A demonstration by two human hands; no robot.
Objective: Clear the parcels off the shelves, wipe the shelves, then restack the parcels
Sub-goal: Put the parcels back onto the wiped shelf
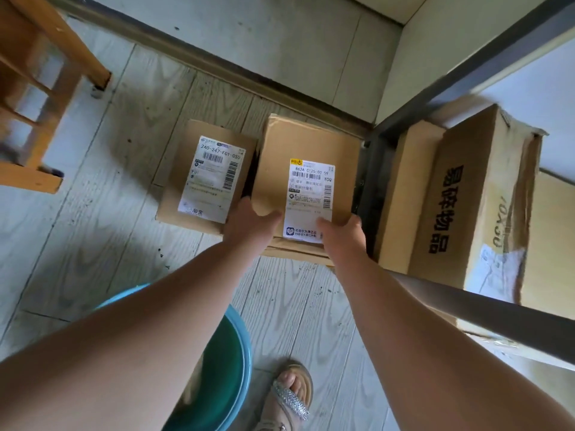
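While we lean over the floor, our left hand (pixel 249 222) and right hand (pixel 342 234) grasp the near edge of the middle parcel (pixel 311 144), thumbs laid on its top. That parcel sits on another box beside the shelf frame (pixel 370 169). Left of it, a smaller parcel (pixel 183 169) lies on the floor; right of it, a big printed parcel (pixel 466 194) rests on the shelf.
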